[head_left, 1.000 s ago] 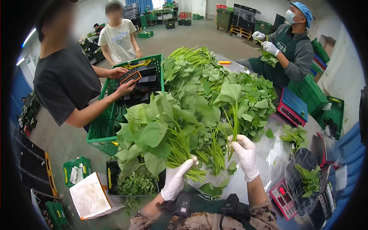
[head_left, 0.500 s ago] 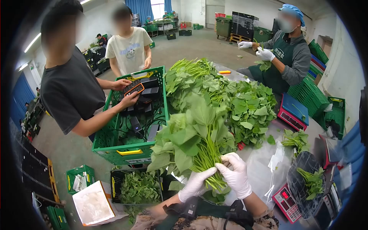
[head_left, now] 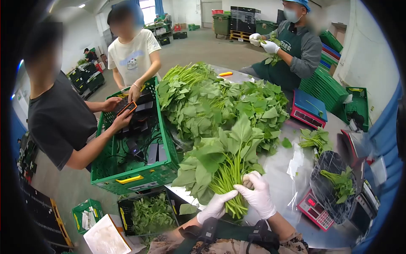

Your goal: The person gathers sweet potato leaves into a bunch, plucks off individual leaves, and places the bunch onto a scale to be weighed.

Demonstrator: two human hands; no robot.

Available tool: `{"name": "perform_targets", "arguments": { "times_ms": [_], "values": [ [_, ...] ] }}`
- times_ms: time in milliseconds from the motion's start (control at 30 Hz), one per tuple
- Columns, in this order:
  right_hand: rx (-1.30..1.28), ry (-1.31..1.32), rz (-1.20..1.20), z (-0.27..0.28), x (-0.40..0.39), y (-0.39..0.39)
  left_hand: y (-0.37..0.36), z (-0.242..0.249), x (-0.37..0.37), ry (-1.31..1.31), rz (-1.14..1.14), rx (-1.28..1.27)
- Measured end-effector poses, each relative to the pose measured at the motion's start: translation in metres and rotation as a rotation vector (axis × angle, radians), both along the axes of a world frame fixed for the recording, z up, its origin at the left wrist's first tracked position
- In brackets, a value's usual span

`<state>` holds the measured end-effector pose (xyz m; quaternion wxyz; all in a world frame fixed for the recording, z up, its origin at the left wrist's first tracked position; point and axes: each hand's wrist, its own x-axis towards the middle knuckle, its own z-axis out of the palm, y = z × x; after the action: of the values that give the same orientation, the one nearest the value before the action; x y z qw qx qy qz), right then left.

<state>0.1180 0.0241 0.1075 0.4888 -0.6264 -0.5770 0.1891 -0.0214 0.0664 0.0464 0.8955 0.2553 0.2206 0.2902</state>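
Bare metal shows on the worktop [head_left: 275, 178], which carries a broad heap of leafy greens [head_left: 224, 97], overlapping so loosely that a bunch drawn from it would probably snag on its neighbours. Near side of that heap, in front of the wearer's body, the held bunch [head_left: 226, 171] is raised between both hands, leaning with its leaf end up and away and its stem end down towards the wearer. It should be light for its bulk and top-heavy, liable to flop if held too low. The leaves [head_left: 207, 158] fan out up and to the left; they look thin and soft, easily bruised or torn, and are a poor place to take hold. Both gloved hands are on the firmer part: the left grip [head_left: 216, 207] is wrapped round the lower stems from the left, thumb across the front, while the right grip [head_left: 258, 197] closes on their right edge, thumb tip near the other; its inner fingertips are partly hidden. The stems [head_left: 228, 180], slim and fairly stiff, may snap if bent and could slide lengthwise if damp, so gentle, even pressure below the leaves suits them best. Smallest are the stem ends [head_left: 236, 210], poking out beneath the thumbs.
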Motion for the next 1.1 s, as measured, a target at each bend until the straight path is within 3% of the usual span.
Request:
{"name": "perform_targets", "arguments": {
  "times_ms": [267,400,500,600,633,733,800,833,867,900,1000,1100],
  "values": [
    [-0.161,0.374,0.11,-0.004,0.006,0.004,0.003,-0.007,-0.01,-0.065,-0.135,-0.034],
    [-0.127,0.087,0.079,-0.011,0.017,0.011,0.009,0.01,-0.016,-0.001,-0.14,-0.17],
    [-0.256,0.052,0.079,-0.013,0.031,0.007,0.021,0.015,-0.02,0.061,-0.178,-0.018],
    [-0.21,-0.17,0.285,0.026,0.042,-0.009,0.038,0.019,-0.024,0.072,-0.279,0.097],
    [-0.297,-0.094,0.451,0.039,0.044,-0.014,0.042,0.023,-0.023,0.102,-0.306,0.122],
    [0.045,-0.564,0.778,0.069,0.012,0.004,0.06,0.004,-0.006,0.226,-0.435,0.573],
    [0.007,-0.836,0.843,0.072,0.003,0.019,0.059,0.007,-0.011,-0.036,-0.295,1.194],
    [-0.014,-0.973,0.872,0.07,0.002,0.022,0.057,-0.002,-0.011,-0.01,-0.266,1.431],
    [-0.04,-0.978,0.86,0.064,0.006,0.024,0.054,0.023,-0.009,0.214,-0.65,0.966],
    [-0.064,-0.983,0.85,0.055,0.013,0.028,0.051,0.048,-0.007,0.518,-0.852,0.467],
    [-0.094,-1.02,0.834,0.05,0.018,0.027,0.05,0.04,-0.009,0.428,-0.913,0.226],
    [-0.085,-1.003,0.804,0.042,0.017,0.021,0.048,0.046,-0.013,0.438,-0.89,0.146]
  ]
}}
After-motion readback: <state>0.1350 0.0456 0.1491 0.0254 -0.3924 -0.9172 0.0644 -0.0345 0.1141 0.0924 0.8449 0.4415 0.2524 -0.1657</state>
